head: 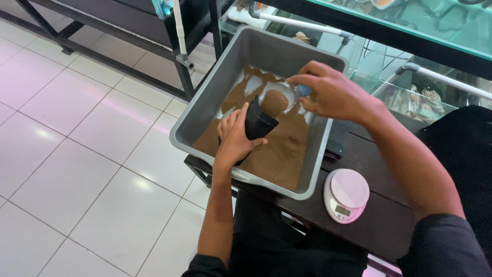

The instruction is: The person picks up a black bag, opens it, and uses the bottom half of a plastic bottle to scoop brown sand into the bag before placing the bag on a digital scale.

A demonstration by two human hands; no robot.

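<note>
Holding a small black bag (259,122) with curled fingers, the left hand (234,137) sits over brown sand (279,149) in the gray tub (205,102), while the right hand (333,95) pinches a clear scoop (279,97) at the bag's mouth.

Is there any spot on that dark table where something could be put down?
Bare dark table lies right of the pink scale, toward the right arm. The grey tub fills the rest; inside, both hands crowd the middle, leaving open brown granules near the front rim.
</note>
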